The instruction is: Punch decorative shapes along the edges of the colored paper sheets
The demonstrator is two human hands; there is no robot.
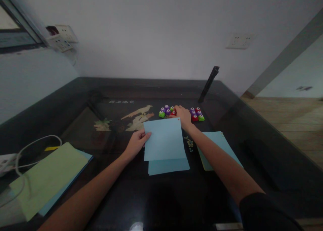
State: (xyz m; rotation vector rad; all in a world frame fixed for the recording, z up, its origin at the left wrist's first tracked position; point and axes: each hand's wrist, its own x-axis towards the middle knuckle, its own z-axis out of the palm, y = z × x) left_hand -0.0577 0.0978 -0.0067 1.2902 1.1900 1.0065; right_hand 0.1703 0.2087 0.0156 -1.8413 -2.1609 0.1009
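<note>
My left hand pinches the left edge of a light blue paper sheet, which lies over a second blue sheet on the dark glass table. My right hand reaches forward, its fingers resting on a red punch in a cluster of small purple, green and red craft punches. Whether the fingers grip that punch is unclear. A second cluster of punches sits just right of that hand. Tiny paper cut-outs lie scattered beside the sheets.
Another blue sheet lies under my right forearm. A stack of green and blue paper sits at the left, with a white cable and power strip beyond it. A dark stick leans against the wall.
</note>
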